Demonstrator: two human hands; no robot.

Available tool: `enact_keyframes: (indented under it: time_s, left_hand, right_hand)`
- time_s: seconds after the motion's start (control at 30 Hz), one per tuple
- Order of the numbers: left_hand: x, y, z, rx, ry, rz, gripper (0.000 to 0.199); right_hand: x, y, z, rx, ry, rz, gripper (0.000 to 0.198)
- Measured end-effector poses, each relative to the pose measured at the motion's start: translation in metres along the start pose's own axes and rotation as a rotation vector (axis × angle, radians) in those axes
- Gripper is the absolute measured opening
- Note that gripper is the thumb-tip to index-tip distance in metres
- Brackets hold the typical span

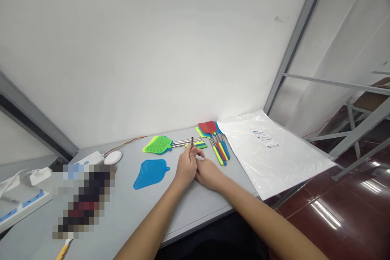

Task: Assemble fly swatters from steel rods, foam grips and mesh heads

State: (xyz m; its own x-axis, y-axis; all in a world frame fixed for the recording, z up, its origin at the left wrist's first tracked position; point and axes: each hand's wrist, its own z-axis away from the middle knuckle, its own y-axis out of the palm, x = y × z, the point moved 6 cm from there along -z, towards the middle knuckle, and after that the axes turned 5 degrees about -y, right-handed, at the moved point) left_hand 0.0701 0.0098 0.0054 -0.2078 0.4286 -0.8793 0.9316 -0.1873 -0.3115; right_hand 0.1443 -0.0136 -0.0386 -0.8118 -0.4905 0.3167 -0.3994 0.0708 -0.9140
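Note:
My left hand (185,164) is closed around a fly swatter handle, whose thin metal rod (192,141) pokes up above the thumb. Against it presses my right hand (210,174), with fingers curled; whatever it grips is hidden. Left of both hands a loose blue fly swatter head (150,173) lies flat. Behind it are stacked green and blue swatters (159,145), whose metal rods reach toward my hands. To the right is a pile of fly swatters with a red head (208,127) on top and handles (219,152) in several colours.
A white plastic bag (283,162) with a label covers the table's right end and hangs over its edge. On the left are a white round object (113,157), a power strip (26,205) and a blurred-out item (85,201). A white wall (158,48) stands behind the table.

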Motion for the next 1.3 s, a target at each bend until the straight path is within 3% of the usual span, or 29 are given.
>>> enact_keyframes:
  time_s: [0.27, 0.5, 0.8, 0.97, 1.13, 1.3]
  left_hand:
    - [0.009, -0.003, 0.001, -0.046, -0.010, 0.024, 0.036]
    - [0.013, 0.006, 0.005, -0.004, -0.018, 0.043, 0.034]
    - [0.009, 0.017, 0.010, 0.058, -0.025, 0.058, 0.032]
    - [0.006, 0.011, 0.011, -0.002, -0.022, 0.103, 0.033]
    - [0.003, -0.013, 0.010, -0.160, 0.010, 0.283, 0.035]
    - [0.024, -0.050, 0.004, -0.391, -0.138, 0.902, 0.031]
  right_hand:
    - [-0.002, 0.001, -0.001, 0.003, 0.005, 0.023, 0.022]
    - [-0.001, 0.003, 0.001, 0.010, -0.007, 0.029, 0.022]
    - [-0.004, 0.008, -0.001, 0.003, -0.063, 0.001, 0.040]
    - [-0.002, 0.006, -0.003, -0.029, -0.028, -0.037, 0.035]
    - [0.001, -0.004, -0.001, -0.084, 0.003, -0.108, 0.023]
    - [0.003, -0.007, 0.003, -0.106, 0.021, -0.209, 0.023]
